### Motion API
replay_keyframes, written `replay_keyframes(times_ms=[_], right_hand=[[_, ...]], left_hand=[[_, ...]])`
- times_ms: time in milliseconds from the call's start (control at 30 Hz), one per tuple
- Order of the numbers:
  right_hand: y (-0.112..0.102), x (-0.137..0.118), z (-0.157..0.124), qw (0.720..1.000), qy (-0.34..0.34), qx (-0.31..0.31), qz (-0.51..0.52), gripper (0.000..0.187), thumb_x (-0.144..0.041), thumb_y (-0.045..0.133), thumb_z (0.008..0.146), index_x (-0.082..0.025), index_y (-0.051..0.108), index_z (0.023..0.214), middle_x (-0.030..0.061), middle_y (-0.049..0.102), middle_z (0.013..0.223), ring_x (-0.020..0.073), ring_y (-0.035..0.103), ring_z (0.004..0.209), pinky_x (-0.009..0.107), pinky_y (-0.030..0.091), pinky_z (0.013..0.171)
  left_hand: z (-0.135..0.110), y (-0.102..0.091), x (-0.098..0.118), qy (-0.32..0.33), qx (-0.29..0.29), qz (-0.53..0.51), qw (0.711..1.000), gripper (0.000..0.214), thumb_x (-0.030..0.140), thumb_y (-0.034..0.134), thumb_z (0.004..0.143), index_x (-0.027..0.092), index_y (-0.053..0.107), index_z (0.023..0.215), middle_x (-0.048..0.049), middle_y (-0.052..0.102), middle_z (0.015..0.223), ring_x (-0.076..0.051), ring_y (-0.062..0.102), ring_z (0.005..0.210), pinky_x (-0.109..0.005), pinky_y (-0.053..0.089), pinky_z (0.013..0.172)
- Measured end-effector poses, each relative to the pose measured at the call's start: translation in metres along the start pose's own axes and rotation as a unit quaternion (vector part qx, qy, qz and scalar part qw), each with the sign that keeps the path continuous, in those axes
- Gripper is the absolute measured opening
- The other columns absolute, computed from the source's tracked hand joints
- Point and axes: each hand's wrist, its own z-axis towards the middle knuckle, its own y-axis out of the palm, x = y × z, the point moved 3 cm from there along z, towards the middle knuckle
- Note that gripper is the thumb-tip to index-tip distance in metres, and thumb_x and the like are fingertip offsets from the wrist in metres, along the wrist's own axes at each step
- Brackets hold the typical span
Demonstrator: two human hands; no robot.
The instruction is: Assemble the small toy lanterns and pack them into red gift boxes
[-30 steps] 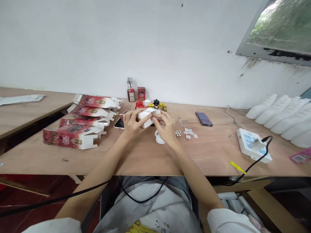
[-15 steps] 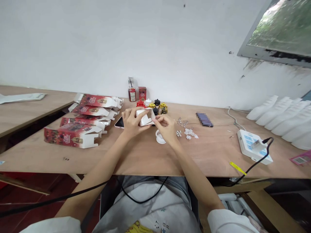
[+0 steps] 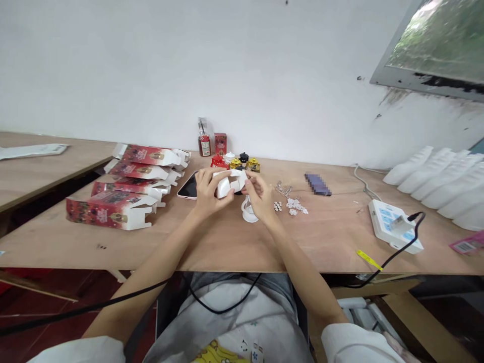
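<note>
Above the middle of the wooden table (image 3: 227,242), my left hand (image 3: 206,191) grips a small white folded box (image 3: 228,183). My right hand (image 3: 260,196) pinches the box's right end, fingers closed on a flap. A small white round piece (image 3: 249,216) lies on the table just below the right hand. A phone (image 3: 189,187) lies flat to the left of my hands. Several tiny red, white, black and gold figurines (image 3: 238,161) stand right behind the box.
Flattened red printed cartons (image 3: 121,196) lie in a row at the left. Small white and metal bits (image 3: 291,204) are scattered right of my hands. A white power strip (image 3: 393,227) with a black cable, a yellow tag (image 3: 368,259) and white bags (image 3: 438,186) sit at the right.
My hands turned the white box and lifted it a little. The right hand shifted from the box's top to pinching its right end.
</note>
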Motion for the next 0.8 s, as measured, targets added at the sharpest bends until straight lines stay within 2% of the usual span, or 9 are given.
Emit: replay_keyframes(times_ms=[133,267,400,567,700,800], right_hand=[[0.003,-0.013,-0.002,0.997,-0.066,-0.042,-0.018,0.032,-0.044,0.044,0.09,-0.028,0.059,0.113,0.004,0.064,0.111,0.0165,0.062,0.098,0.031,0.055,0.082],[0.006,-0.02,-0.003,0.993,-0.088,-0.069,-0.034,0.03,-0.04,0.043,0.091,-0.03,0.058,0.115,0.0043,0.06,0.117,0.0168,0.06,0.102,0.034,0.052,0.087],[0.007,-0.017,-0.002,0.994,-0.077,-0.069,-0.026,0.026,-0.039,0.044,0.091,-0.027,0.06,0.107,0.0049,0.06,0.112,0.0169,0.06,0.102,0.032,0.052,0.085],[0.008,-0.014,-0.001,0.994,-0.026,-0.101,0.031,0.021,-0.041,0.052,0.086,-0.024,0.056,0.099,0.0038,0.06,0.106,0.0155,0.063,0.093,0.029,0.055,0.078],[0.008,-0.012,-0.001,0.993,0.008,-0.102,0.059,0.022,-0.043,0.055,0.084,-0.024,0.055,0.095,0.0028,0.061,0.103,0.0154,0.064,0.09,0.029,0.056,0.075],[0.008,-0.01,-0.001,0.994,0.002,-0.086,0.062,0.021,-0.041,0.057,0.083,-0.023,0.055,0.093,0.0029,0.062,0.102,0.015,0.064,0.085,0.03,0.055,0.075]], left_hand=[[0.0,-0.004,0.004,0.019,0.038,-0.027,0.999,0.027,0.032,0.059,0.073,0.021,0.055,0.097,-0.0098,0.059,0.103,-0.024,0.054,0.094,-0.039,0.044,0.081],[-0.001,-0.004,0.005,0.029,0.048,-0.036,0.998,0.03,0.028,0.061,0.071,0.021,0.052,0.099,-0.0094,0.059,0.103,-0.023,0.055,0.095,-0.039,0.045,0.082],[-0.002,-0.001,0.005,0.038,0.036,-0.028,0.998,0.032,0.029,0.062,0.07,0.021,0.05,0.099,-0.0093,0.06,0.102,-0.023,0.056,0.095,-0.039,0.046,0.082],[-0.004,0.0,0.006,0.067,0.021,-0.024,0.997,0.032,0.03,0.062,0.07,0.021,0.049,0.098,-0.0096,0.062,0.101,-0.024,0.058,0.093,-0.04,0.046,0.082],[-0.005,-0.001,0.007,0.097,0.049,-0.035,0.993,0.036,0.028,0.064,0.068,0.021,0.047,0.099,-0.0095,0.062,0.1,-0.023,0.06,0.092,-0.039,0.046,0.079],[-0.006,-0.001,0.007,0.11,0.061,-0.038,0.991,0.039,0.027,0.065,0.067,0.021,0.046,0.1,-0.0093,0.063,0.1,-0.023,0.061,0.091,-0.038,0.046,0.077]])
